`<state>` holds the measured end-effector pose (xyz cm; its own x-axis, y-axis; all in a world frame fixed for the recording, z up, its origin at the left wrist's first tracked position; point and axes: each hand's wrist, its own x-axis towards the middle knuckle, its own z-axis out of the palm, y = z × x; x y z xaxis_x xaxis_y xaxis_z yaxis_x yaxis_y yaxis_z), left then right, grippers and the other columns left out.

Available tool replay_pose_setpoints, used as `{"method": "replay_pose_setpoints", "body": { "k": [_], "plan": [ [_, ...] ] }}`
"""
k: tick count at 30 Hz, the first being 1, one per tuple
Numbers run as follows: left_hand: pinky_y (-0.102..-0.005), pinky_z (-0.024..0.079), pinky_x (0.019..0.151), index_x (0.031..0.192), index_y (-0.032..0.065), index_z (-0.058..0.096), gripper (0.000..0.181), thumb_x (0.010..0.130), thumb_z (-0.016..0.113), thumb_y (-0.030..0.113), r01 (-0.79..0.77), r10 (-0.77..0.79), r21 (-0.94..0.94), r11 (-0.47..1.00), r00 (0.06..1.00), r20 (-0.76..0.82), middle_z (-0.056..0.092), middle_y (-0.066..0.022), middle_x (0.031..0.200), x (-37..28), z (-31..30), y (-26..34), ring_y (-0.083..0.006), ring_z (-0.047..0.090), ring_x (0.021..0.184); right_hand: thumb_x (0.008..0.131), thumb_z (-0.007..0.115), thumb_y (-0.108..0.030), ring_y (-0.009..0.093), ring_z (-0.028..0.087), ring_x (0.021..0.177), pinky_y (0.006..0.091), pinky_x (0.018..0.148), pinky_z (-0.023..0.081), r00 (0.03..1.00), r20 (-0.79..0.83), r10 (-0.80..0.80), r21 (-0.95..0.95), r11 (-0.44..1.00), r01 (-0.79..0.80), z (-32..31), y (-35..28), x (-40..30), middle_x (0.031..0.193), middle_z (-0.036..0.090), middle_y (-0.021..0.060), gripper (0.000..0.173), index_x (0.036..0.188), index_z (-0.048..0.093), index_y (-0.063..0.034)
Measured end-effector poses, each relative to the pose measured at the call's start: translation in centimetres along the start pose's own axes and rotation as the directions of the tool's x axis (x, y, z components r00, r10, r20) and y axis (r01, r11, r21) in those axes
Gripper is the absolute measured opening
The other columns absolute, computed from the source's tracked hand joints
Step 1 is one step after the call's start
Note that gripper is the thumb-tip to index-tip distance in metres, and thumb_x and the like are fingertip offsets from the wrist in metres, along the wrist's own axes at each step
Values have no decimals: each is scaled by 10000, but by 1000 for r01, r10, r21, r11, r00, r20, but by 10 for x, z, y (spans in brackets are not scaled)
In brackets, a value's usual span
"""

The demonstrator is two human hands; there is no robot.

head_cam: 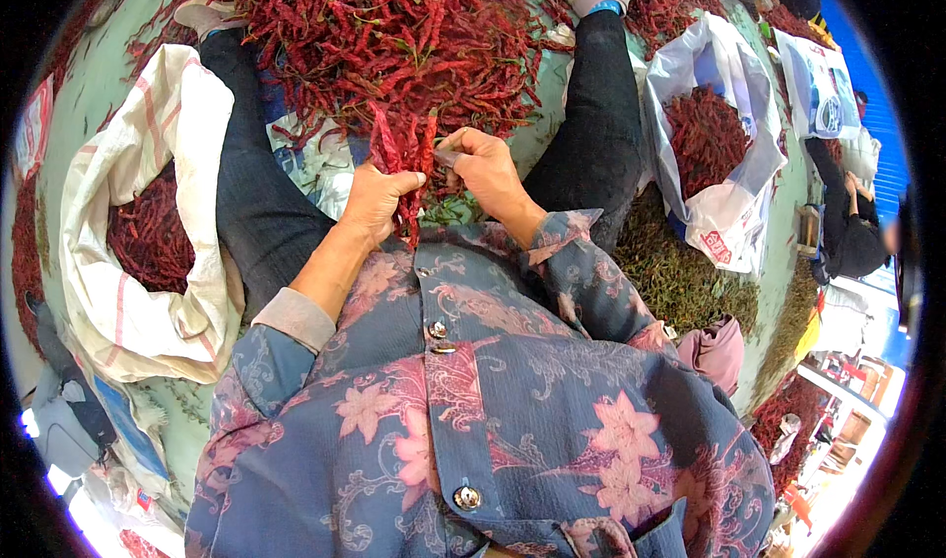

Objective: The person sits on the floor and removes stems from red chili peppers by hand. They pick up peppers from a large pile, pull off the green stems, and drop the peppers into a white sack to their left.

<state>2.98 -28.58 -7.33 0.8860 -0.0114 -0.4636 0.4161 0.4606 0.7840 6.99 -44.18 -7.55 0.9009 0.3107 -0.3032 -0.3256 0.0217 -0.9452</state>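
Note:
My left hand [380, 194] is closed around a small bunch of dried red chili peppers [403, 148], which stick out above and below the fist. Close to its right, my right hand [484, 166] has thumb and forefinger bent together beside the bunch's upper end. Something small and greyish shows at the thumb; whether it is a tool or a thumb cover cannot be told. Beyond both hands a large heap of dried red chili peppers [399, 33] lies between the outstretched legs.
A white woven sack [140, 321] holding chilies stands at the left, a clear plastic bag [768, 144] with chilies at the right. Brownish-green stems [665, 270] lie heaped beside the right thigh. Another person [850, 233] sits at the far right.

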Motion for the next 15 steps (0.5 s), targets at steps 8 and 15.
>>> {"method": "replay_pose_setpoints", "body": {
  "k": [8,15],
  "plan": [
    [-277,479,676,948,-9,589,312,645,600,-81,-7,5,122,993,1000,19,628,-50,845,-1,-10,4,-146,593,703,804,522,-58,107,469,521,262,509,414,949,230,217,612,726,-314,-8,-12,-15,645,543,38,70,807,571,-8],
    [-263,492,570,923,-6,574,232,693,611,-8,51,-53,57,997,998,34,624,-80,787,-5,-22,15,-157,589,637,751,494,-3,167,582,740,280,663,464,945,223,-237,-794,518,318,-52,-1,-9,810,594,75,163,888,576,32]
  ]
}}
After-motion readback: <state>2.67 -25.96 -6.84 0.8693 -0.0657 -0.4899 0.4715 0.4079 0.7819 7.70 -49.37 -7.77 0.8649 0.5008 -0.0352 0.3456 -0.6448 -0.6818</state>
